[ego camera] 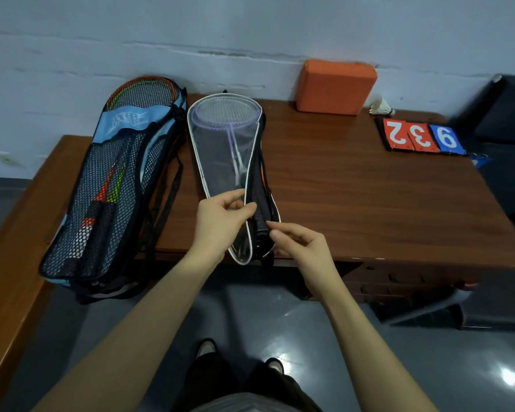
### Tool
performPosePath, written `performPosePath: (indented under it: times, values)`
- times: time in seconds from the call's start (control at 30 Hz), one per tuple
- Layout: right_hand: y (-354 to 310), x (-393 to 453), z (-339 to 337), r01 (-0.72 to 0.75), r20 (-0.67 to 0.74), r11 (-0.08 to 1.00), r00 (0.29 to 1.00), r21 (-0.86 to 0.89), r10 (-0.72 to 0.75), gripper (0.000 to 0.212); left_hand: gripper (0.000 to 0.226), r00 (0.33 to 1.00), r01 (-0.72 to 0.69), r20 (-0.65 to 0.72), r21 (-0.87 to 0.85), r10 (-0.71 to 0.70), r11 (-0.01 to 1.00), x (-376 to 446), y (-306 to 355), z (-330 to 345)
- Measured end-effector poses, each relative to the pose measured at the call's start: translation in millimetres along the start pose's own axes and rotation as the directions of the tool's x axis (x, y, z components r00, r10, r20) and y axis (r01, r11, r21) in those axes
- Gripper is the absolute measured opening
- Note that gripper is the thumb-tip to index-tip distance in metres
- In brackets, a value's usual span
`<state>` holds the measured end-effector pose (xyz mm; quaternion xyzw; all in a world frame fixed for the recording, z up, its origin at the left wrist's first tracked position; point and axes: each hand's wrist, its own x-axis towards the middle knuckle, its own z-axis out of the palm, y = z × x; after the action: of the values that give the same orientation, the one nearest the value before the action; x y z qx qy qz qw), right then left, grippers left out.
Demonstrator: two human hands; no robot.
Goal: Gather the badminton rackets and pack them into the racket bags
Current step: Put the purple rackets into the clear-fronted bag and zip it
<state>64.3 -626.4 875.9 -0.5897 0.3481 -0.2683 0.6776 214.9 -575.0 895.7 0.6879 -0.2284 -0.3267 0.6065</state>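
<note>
Closing step: purple racket [224, 115] lies inside clear-front racket bag [220, 162] on desk [354, 185]. Left hand [220, 224] pinches the bag's white edge; right hand [301, 245] fingers curled, apparently pinching the zipper pull, can't confirm. Next: zip shut.

A brown wooden table [354, 185] carries two racket bags: a blue mesh bag [113, 185] at left, a clear bag [223, 162] beside it; far right lie an orange block [335, 86], a shuttlecock [381, 107] and score cards [419, 135].

Rackets [225, 120] in bag [217, 162] on table [354, 179]
</note>
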Motion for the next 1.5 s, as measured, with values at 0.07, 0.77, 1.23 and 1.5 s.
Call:
performPosePath:
  times: [0.07,0.77,1.23,1.5]
  values:
    - [1,3,1,-0.028,-0.072,1.000,0.997,-0.005,0.027,0.019,0.030,1.000,0.012,-0.007,0.028,-0.011,1.000,-3,-1,5]
    - [46,-8,-61,-0.138,-0.309,0.957,0.950,-0.253,0.055,0.037,0.049,0.911,-0.345,0.412,0.745,0.014,0.571,-9,-79,56]
    - [92,-2,-144,-0.247,-0.321,0.642,0.947,-0.726,0.002,0.025,0.047,0.817,-0.557,0.576,0.795,-0.011,0.241,3,-108,131]
    - [78,66,-133,-0.169,-0.290,0.610,0.951,-0.774,-0.104,0.032,0.042,0.859,-0.505,0.506,0.808,0.080,0.305,61,-81,110]
